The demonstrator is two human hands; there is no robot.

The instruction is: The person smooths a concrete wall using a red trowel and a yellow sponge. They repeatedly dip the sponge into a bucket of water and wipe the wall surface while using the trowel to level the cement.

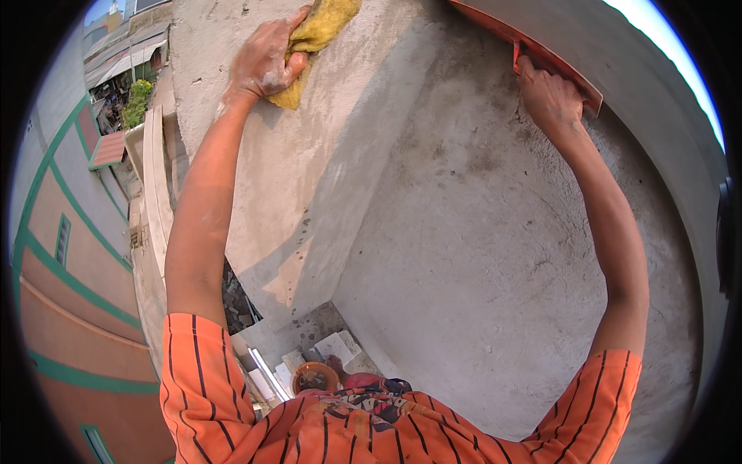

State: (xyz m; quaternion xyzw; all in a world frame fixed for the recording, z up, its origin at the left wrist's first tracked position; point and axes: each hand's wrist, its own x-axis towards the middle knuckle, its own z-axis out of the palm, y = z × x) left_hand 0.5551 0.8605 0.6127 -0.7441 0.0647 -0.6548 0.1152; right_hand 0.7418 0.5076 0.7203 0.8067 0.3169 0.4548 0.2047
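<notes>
My left hand (265,60), smeared with pale plaster, is closed round a crumpled yellow sponge (328,23), which rests against the rough face of a pale wall (355,69). Farther right, my right hand (550,99) grips the handle of a long red plastering float (568,73). The float's flat blade lies along the upper edge of the grey plastered wall (471,232), where a smoother grey surface (641,85) begins. Both arms reach up and apart. Part of the float's grip is hidden by my fingers.
Below my chest stand an orange bucket (315,376) and several pale slabs (340,348). Past the wall's left side there is a drop toward a narrow lane, with a pinkish building (85,286) trimmed in green and a leafy bush (137,104).
</notes>
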